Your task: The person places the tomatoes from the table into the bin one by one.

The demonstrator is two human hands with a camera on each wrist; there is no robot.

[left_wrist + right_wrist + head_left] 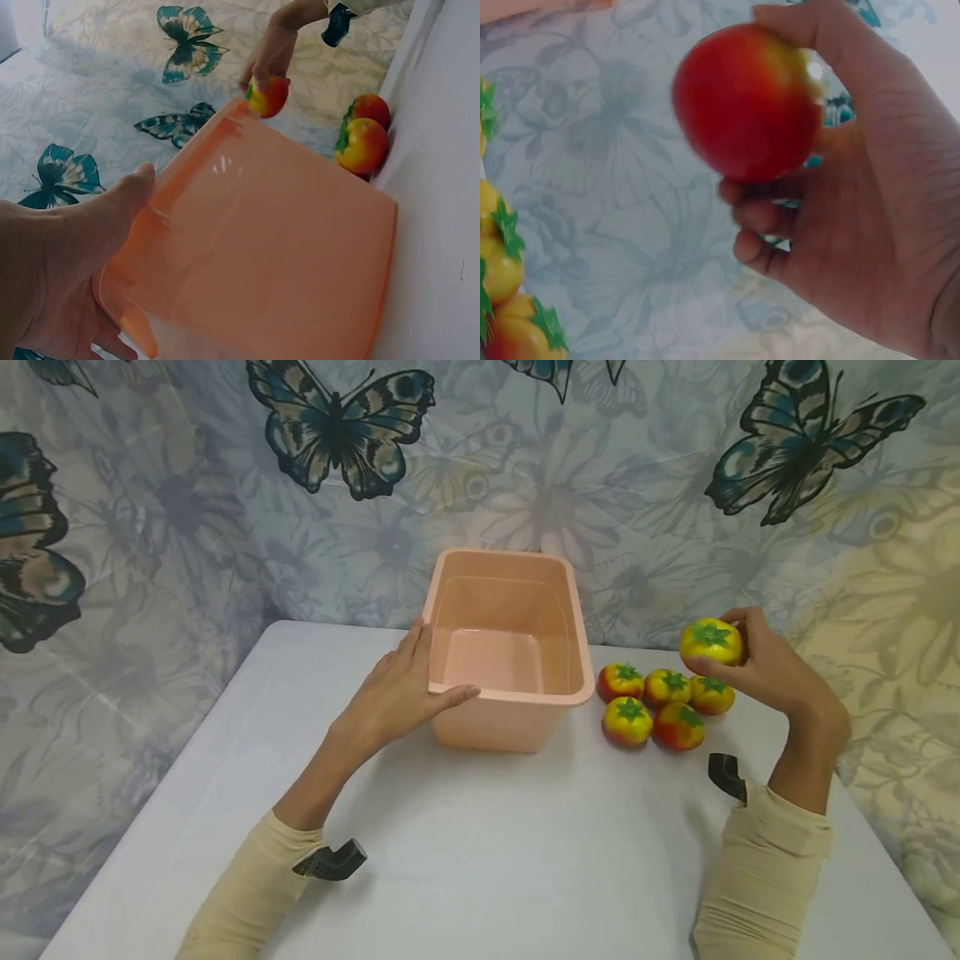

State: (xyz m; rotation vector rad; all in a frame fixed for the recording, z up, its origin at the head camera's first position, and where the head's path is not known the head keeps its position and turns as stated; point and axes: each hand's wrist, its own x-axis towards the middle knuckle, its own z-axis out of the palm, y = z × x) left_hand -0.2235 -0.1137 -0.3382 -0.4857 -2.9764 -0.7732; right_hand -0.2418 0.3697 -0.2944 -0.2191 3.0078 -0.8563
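Note:
A peach-coloured plastic bin stands upright on the white table, its inside bare. At its near left corner my left hand grips the rim, thumb over the front edge and fingers along the left side. My right hand holds a persimmon above the table, right of the bin. This fruit is yellow with a green leafy top; its red underside faces the right wrist view, where thumb and fingers close about it. Several more red-and-yellow persimmons lie grouped between the bin and my right hand.
The white table reaches back to a cloth backdrop printed with butterflies and flowers. Black wrist mounts sit at both sleeve cuffs. The bin's right wall stands close beside the grouped fruit.

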